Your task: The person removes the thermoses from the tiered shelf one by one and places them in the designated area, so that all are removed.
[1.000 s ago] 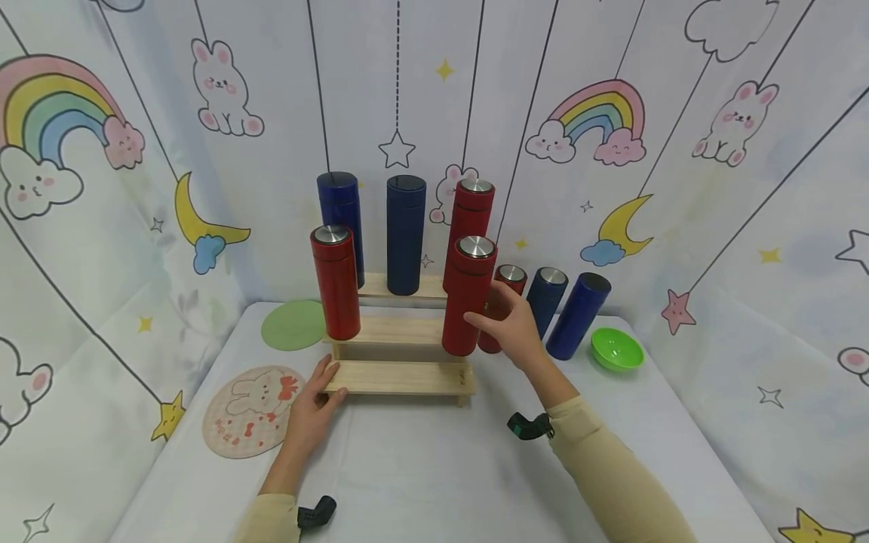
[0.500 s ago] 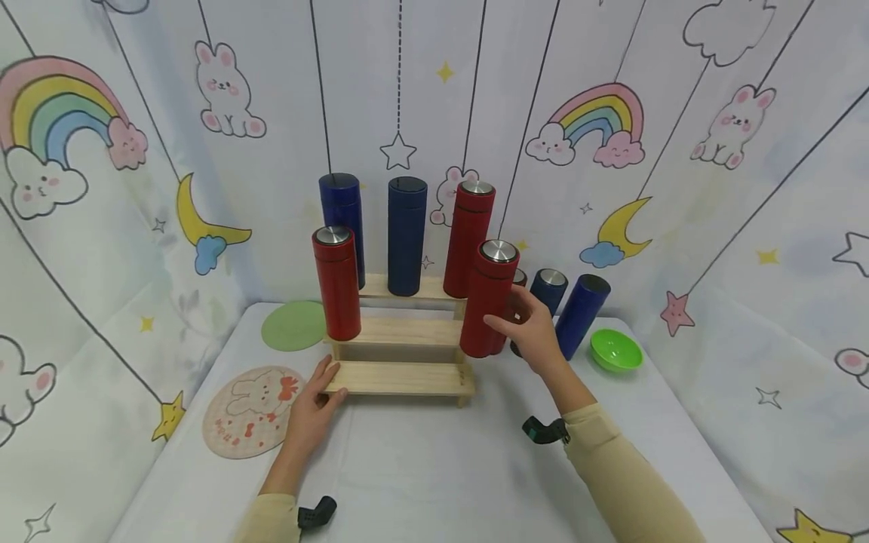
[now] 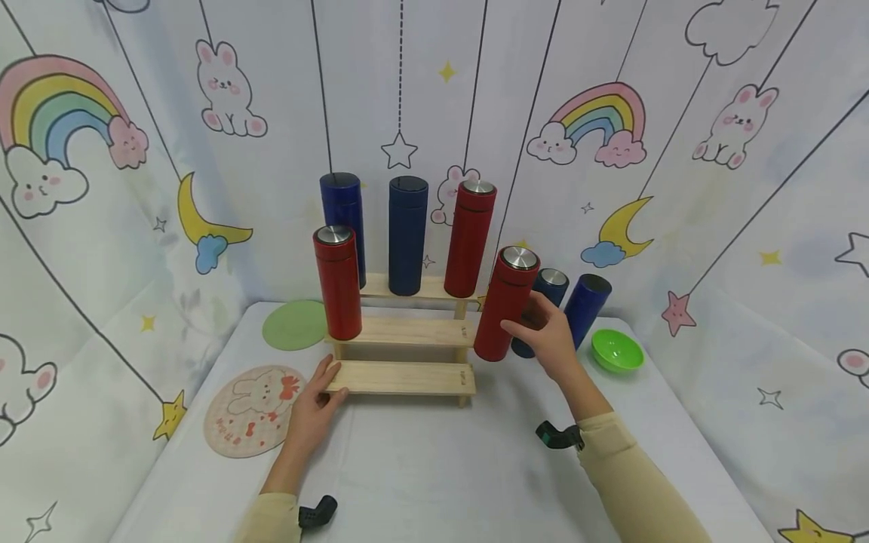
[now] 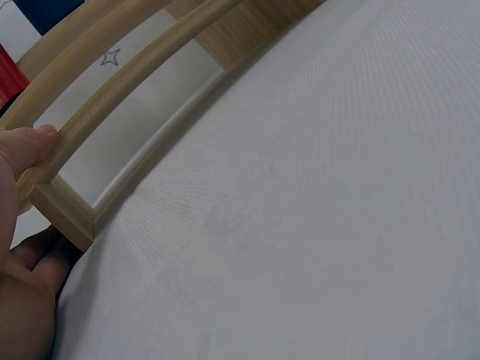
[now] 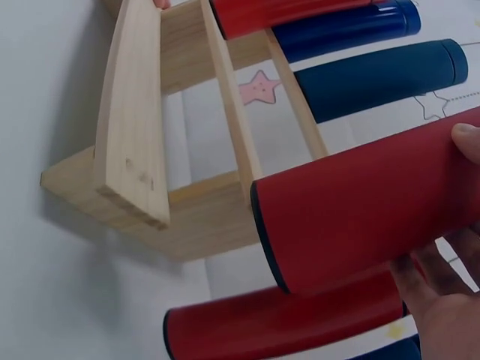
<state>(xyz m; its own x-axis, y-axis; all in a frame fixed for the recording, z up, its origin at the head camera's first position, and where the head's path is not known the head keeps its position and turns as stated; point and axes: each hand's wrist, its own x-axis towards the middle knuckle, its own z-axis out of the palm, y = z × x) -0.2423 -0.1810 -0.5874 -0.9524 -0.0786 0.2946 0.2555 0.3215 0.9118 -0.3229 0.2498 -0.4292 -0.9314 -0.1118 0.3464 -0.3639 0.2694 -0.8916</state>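
My right hand [image 3: 543, 337] grips a red thermos [image 3: 504, 309] with a steel-topped lid, held just off the right end of a three-tier wooden rack [image 3: 400, 377]. In the right wrist view its dark base rim overlaps the middle board. Thumb and fingers of my left hand [image 3: 314, 403] hold the rack's left front corner, the thumb on the lowest board. Another red thermos [image 3: 337, 286] stands on the left of the middle board. The top board carries a bright blue thermos [image 3: 342, 197], a dark blue thermos [image 3: 407, 237] and a red thermos [image 3: 470, 241].
Behind my right hand stand a dark blue thermos [image 3: 551, 280], a blue thermos [image 3: 587, 305] and a further red thermos [image 5: 285, 319], hidden in the head view. A green bowl [image 3: 616, 350] sits at right. Green mat [image 3: 294, 326] and rabbit-print mat [image 3: 254, 415] lie at left.
My right hand has carried the red thermos to the right, from over the right end of the middle board to beside the rack. The left hand has stayed put.
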